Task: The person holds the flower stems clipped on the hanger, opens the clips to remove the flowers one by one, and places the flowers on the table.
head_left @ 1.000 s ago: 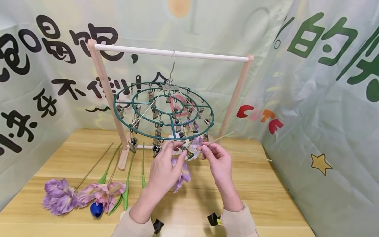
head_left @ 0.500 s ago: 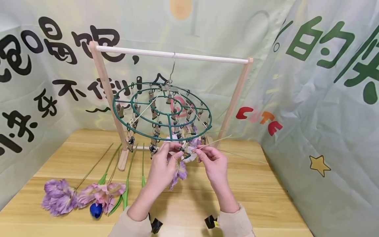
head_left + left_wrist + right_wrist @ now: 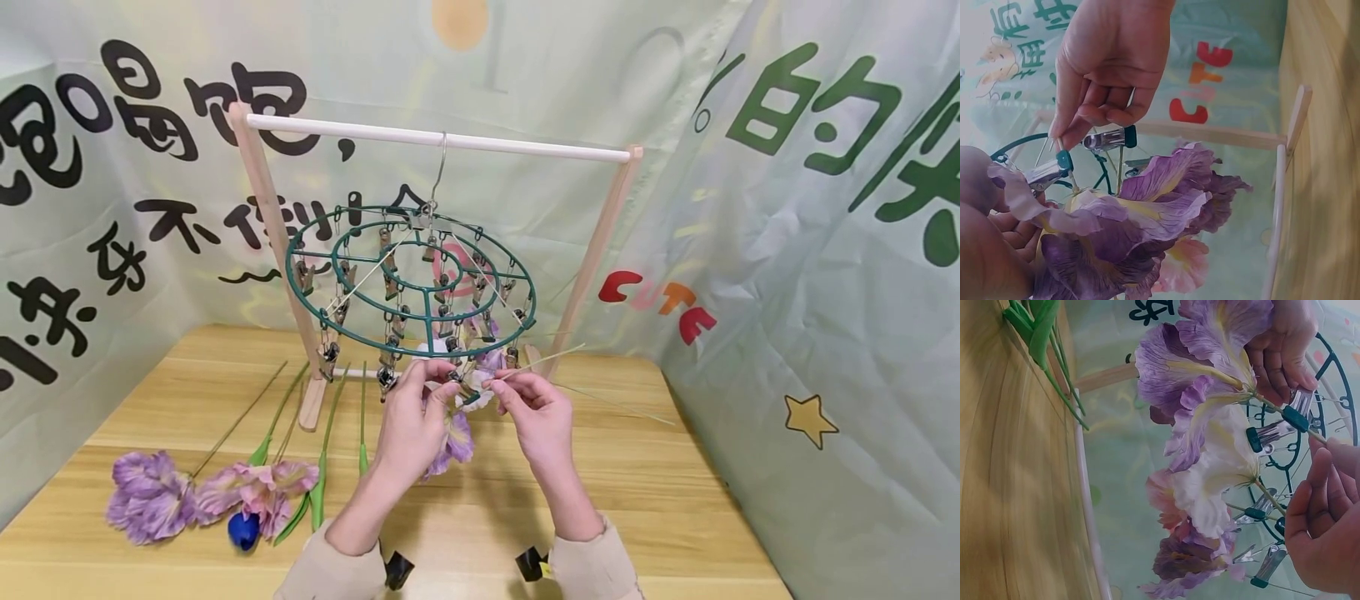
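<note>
Left fingers [image 3: 412, 385]: grasping a clip [image 3: 1296, 417] beneath the green rack [image 3: 428, 304]. Right fingers [image 3: 512, 398]: pinching a stem [image 3: 1265, 401], just beside the clip, whose tip meets it. Stem's purple flower [image 3: 1182, 365] hangs below both. Blue flower [image 3: 243, 532] on table [image 3: 637, 492], well left of the left fingers.

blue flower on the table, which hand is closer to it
Left: the left hand grips a clip, up and right of the blue flower; the right hand pinches a stem farther right.
</note>
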`<action>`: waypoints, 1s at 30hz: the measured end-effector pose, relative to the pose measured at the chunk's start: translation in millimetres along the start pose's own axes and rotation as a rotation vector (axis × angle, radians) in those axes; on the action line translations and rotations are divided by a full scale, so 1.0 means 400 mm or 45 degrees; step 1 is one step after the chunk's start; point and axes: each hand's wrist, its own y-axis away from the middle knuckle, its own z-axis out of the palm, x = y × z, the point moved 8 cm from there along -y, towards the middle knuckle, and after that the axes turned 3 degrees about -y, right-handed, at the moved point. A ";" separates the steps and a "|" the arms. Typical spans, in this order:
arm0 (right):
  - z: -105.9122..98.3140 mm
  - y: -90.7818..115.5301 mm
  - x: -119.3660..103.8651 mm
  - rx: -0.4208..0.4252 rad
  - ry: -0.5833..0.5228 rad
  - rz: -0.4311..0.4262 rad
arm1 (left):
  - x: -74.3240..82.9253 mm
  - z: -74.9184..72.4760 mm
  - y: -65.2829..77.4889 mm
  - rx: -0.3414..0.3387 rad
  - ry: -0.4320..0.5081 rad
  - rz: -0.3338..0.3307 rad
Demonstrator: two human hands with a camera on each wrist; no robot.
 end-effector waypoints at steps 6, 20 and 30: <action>0.001 0.001 -0.005 -0.003 0.023 -0.018 | 0.002 0.001 0.001 0.018 0.000 0.009; 0.004 0.004 -0.020 -0.012 0.075 -0.073 | 0.007 -0.003 -0.003 0.020 -0.013 0.025; 0.001 0.005 -0.023 -0.012 0.024 -0.096 | 0.003 -0.009 -0.004 0.050 -0.016 0.040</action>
